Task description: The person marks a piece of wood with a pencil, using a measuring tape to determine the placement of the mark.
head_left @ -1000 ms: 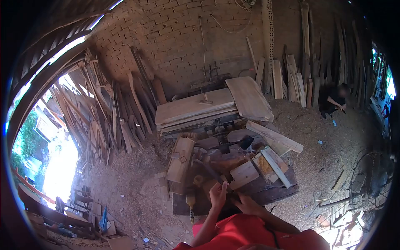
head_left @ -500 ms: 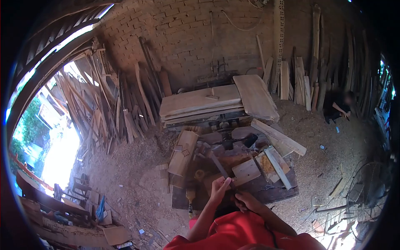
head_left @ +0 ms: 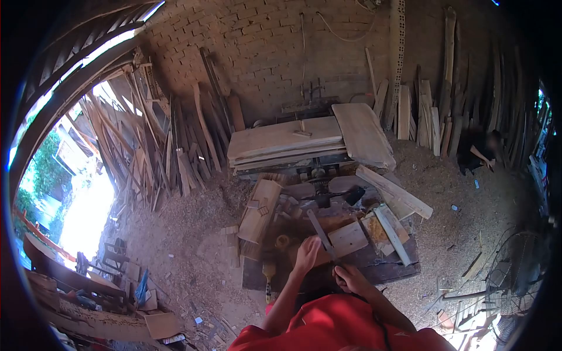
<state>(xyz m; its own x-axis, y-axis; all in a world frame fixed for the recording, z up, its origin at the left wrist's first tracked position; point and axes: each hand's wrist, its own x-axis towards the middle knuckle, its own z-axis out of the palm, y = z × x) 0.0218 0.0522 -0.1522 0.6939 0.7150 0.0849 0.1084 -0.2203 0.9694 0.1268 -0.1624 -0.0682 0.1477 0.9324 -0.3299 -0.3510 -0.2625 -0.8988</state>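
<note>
My right hand (head_left: 350, 278) is closed round the lower end of a long, flat, narrow grey metal tool (head_left: 321, 231), whose exact kind I cannot make out. The tool slants up and left over the workbench. Just left of its blade is my left hand (head_left: 307, 255), fingers stretched out and slightly blurred, apart from the metal. Beyond the blade, a pale wooden block (head_left: 348, 238) lies on the dark bench top (head_left: 281, 272). A brush with a wooden handle (head_left: 268, 276) sits at the bench's near left.
A long wooden piece (head_left: 260, 210) lies on the left, with planks (head_left: 392, 234) on the right. Stacked boards (head_left: 287, 140) stand behind the bench. Timber (head_left: 175, 146) leans along the wall. A person (head_left: 477, 153) crouches far right, near a wire fan guard (head_left: 515, 269).
My left hand has let go of the tool's blade and dropped slightly to its left. The right hand has risen a little with the tool, which now shows more fully. The view shifted slightly.
</note>
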